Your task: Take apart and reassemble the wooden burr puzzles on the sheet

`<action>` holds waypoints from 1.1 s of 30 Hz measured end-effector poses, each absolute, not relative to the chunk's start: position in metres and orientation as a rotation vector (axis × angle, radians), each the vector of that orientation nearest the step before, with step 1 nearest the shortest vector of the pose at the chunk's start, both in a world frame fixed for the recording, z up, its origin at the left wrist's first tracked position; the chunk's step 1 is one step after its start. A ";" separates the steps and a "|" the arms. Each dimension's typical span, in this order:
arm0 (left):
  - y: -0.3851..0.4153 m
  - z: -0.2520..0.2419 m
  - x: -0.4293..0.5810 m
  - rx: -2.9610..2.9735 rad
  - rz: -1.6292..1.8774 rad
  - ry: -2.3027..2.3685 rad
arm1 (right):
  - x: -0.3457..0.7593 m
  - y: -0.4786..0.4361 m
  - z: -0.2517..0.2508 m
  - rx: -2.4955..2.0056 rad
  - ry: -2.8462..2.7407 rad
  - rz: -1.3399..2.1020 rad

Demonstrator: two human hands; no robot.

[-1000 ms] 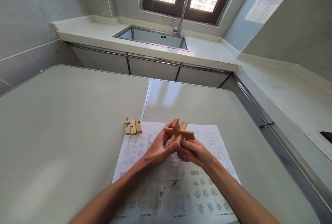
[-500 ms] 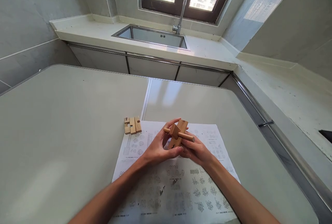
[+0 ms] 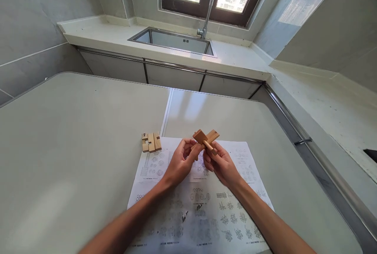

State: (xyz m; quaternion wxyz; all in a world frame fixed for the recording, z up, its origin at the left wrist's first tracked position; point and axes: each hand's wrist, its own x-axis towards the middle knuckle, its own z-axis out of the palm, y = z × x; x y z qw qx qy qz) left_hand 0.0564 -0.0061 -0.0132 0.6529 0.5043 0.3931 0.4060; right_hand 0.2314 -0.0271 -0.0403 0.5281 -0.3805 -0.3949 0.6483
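Note:
Between my two hands, above the printed sheet (image 3: 203, 207), is a wooden puzzle assembly (image 3: 200, 136): flat notched pieces crossed together with a round dowel (image 3: 209, 147) sticking out toward me. My left hand (image 3: 183, 159) pinches its lower left end with thumb and fingers. The fingers of my right hand (image 3: 222, 163) close on its right side, near the dowel's end. Some of the joint between the pieces is hidden by my fingers. Several more notched wooden pieces (image 3: 151, 142) lie side by side at the sheet's upper left corner, one marked with a "3".
The sheet shows small line diagrams and lies on a pale table (image 3: 73, 148) with a seam (image 3: 166, 112) down it. Beyond the table is a counter with a sink (image 3: 173, 42) and a tap (image 3: 207, 6) under a window. A metal rail (image 3: 294, 128) runs along the right.
The puzzle assembly has turned between my hands; its flat piece now points to the upper right and the dowel slants down more steeply. My left fingers have shifted to its lower left end.

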 end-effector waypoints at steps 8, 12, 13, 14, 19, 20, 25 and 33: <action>0.000 -0.017 0.054 0.892 0.790 0.635 | 0.231 -0.025 -0.032 -0.835 -0.979 1.507; 0.000 -0.019 0.055 0.872 0.769 0.628 | 0.235 -0.025 -0.029 -0.784 -0.959 1.545; 0.000 -0.019 0.055 0.877 0.751 0.623 | 0.236 -0.025 -0.030 -0.792 -0.962 1.551; 0.000 -0.018 0.055 0.883 0.733 0.621 | 0.237 -0.025 -0.031 -0.803 -0.966 1.548; 0.000 -0.016 0.055 0.914 0.717 0.648 | 0.237 -0.025 -0.036 -0.815 -0.996 1.508; 0.000 -0.016 0.055 0.916 0.723 0.658 | 0.237 -0.024 -0.036 -0.813 -0.995 1.509; 0.001 -0.020 0.055 0.917 0.741 0.667 | 0.236 -0.025 -0.035 -0.828 -0.969 1.511; 0.002 -0.021 0.057 0.900 0.744 0.643 | 0.237 -0.025 -0.036 -0.883 -0.960 1.435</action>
